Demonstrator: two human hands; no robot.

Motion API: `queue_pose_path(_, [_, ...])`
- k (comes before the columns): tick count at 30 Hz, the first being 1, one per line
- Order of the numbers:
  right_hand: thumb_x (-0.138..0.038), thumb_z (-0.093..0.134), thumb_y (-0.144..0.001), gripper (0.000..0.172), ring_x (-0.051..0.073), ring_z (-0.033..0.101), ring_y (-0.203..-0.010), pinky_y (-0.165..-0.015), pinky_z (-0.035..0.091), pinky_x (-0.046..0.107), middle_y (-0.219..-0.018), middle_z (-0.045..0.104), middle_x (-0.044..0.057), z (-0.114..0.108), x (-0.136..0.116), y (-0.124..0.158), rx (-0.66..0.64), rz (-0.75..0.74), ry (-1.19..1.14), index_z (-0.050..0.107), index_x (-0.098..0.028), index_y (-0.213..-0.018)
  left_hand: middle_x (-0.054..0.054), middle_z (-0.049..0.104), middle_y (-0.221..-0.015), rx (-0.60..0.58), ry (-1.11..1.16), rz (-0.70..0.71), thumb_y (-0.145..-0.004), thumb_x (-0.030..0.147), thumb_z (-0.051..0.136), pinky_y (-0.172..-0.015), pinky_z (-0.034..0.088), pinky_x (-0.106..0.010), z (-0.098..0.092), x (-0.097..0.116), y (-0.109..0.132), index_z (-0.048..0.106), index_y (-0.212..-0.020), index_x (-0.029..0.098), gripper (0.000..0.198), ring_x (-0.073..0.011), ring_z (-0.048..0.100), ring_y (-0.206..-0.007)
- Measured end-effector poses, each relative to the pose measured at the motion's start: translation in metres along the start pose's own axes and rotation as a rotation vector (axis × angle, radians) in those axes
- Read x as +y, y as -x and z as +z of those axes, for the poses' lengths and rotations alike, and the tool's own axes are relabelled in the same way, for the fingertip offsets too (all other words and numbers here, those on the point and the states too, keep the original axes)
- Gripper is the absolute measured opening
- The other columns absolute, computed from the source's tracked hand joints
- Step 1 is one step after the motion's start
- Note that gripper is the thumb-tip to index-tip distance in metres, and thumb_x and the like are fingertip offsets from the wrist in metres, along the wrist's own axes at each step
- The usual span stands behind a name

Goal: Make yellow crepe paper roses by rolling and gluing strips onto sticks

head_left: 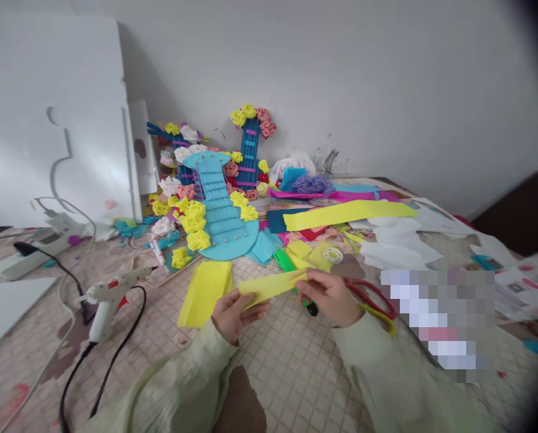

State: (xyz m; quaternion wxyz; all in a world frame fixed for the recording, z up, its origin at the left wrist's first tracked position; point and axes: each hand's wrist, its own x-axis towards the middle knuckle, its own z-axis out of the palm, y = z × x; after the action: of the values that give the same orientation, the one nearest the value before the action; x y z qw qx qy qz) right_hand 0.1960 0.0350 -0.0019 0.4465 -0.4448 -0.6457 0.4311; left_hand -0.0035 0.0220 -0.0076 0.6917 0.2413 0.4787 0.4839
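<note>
A folded strip of yellow paper [271, 285] is held between both my hands just above the tiled table [291, 361]. My left hand [233, 314] pinches its near left end, fingers closed. My right hand [332, 296] grips the right end, fingers closed, with a dark-tipped object [312, 309] poking out beneath the fingers. A flat stack of yellow paper [204, 291] lies just left of my left hand. A green object [285, 260] lies behind the strip.
A white glue gun [111, 300] with a black cord lies to the left. Blue guitar-shaped crafts [221, 210] with paper flowers stand at the back. Coloured paper strips [348, 211], red and yellow scissor handles [377, 304], a tape roll [333, 255] and white boards [52, 120] surround the work area.
</note>
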Motion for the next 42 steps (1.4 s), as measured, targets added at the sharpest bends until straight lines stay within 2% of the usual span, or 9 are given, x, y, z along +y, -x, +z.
queue_pose_path(2, [-0.035,0.055,-0.077,0.023,0.011,0.054,-0.048,-0.047,0.041,0.023,-0.053,0.057,0.000,0.000,-0.005,0.001,0.000,0.038,-0.010,0.054,-0.016,-0.064,-0.009,0.068,-0.075,-0.028,0.034,0.034,-0.059,0.036,0.069,-0.059,0.053,-0.032,0.003,-0.001,0.005,0.062,-0.081,0.012,0.033,-0.0224,0.066,-0.068])
queue_pose_path(4, [-0.037,0.055,-0.077,0.025,0.011,0.053,-0.050,-0.048,0.041,0.023,-0.054,0.059,0.001,0.000,-0.008,0.002,-0.003,0.059,-0.008,0.055,-0.016,-0.064,-0.006,0.065,-0.082,-0.063,0.014,0.160,-0.055,0.039,0.071,-0.061,0.055,-0.035,0.003,-0.003,0.008,0.061,-0.088,0.015,0.041,-0.0225,0.064,-0.075])
queue_pose_path(8, [-0.038,0.056,-0.075,0.024,0.011,0.052,-0.051,-0.047,0.041,0.024,-0.057,0.062,0.002,0.002,-0.010,0.003,-0.011,0.112,-0.015,0.058,-0.016,-0.067,0.000,0.062,-0.065,-0.037,-0.272,0.355,-0.049,0.025,0.077,-0.053,0.052,-0.023,0.001,-0.007,0.009,0.061,-0.083,0.016,0.039,-0.0132,0.060,-0.059])
queue_pose_path(11, [-0.036,0.059,-0.073,0.021,0.012,0.055,-0.051,-0.046,0.042,0.023,-0.062,0.064,0.003,0.007,-0.008,0.004,0.023,0.151,-0.111,0.058,-0.015,-0.076,0.000,0.062,-0.058,0.004,-0.287,0.343,-0.055,0.026,0.074,-0.052,0.052,-0.020,-0.001,-0.009,0.007,0.060,-0.071,0.013,0.024,-0.0112,0.060,-0.053])
queue_pose_path(13, [-0.034,0.061,-0.071,0.021,0.013,0.058,-0.055,-0.046,0.042,0.023,-0.065,0.064,0.003,0.011,-0.007,0.004,0.059,0.163,-0.192,0.056,-0.016,-0.080,0.000,0.063,-0.061,0.024,-0.236,0.347,-0.054,0.027,0.074,-0.055,0.053,-0.021,-0.001,-0.010,0.005,0.060,-0.070,0.013,0.026,-0.0118,0.062,-0.054])
queue_pose_path(19, [-0.031,0.062,-0.071,0.033,0.013,0.060,-0.058,-0.051,0.044,0.023,-0.067,0.063,0.000,0.015,-0.003,0.002,0.118,0.197,-0.236,0.049,-0.018,-0.098,-0.002,0.068,-0.060,0.076,-0.308,0.353,-0.052,0.027,0.075,-0.051,0.054,-0.021,-0.002,-0.007,0.006,0.063,-0.086,0.013,0.038,-0.0154,0.065,-0.054])
queue_pose_path(24, [-0.033,0.062,-0.071,0.038,0.013,0.059,-0.059,-0.053,0.045,0.025,-0.067,0.063,0.001,0.014,-0.003,0.002,0.146,0.225,-0.219,0.049,-0.016,-0.102,-0.003,0.068,-0.058,0.096,-0.374,0.307,-0.053,0.030,0.074,-0.051,0.054,-0.023,-0.001,-0.006,0.007,0.067,-0.067,0.012,0.024,-0.0159,0.065,-0.050])
queue_pose_path(30, [-0.035,0.062,-0.071,0.037,0.011,0.053,-0.053,-0.052,0.045,0.025,-0.066,0.061,0.001,0.013,-0.002,0.002,0.168,0.231,-0.194,0.051,-0.016,-0.101,-0.002,0.066,-0.050,0.023,-0.409,0.251,-0.056,0.029,0.071,-0.047,0.050,-0.020,0.000,-0.009,0.008,0.067,-0.063,0.014,0.017,-0.0139,0.063,-0.047])
queue_pose_path(42, [-0.034,0.060,-0.072,0.034,0.012,0.054,-0.060,-0.057,0.047,0.025,-0.070,0.058,0.001,0.011,-0.003,0.002,0.169,0.250,-0.154,0.052,-0.018,-0.101,-0.002,0.066,-0.051,-0.142,-0.457,0.099,-0.057,0.029,0.069,-0.045,0.043,-0.020,0.000,-0.012,0.009,0.064,-0.060,0.016,0.015,-0.0123,0.059,-0.047])
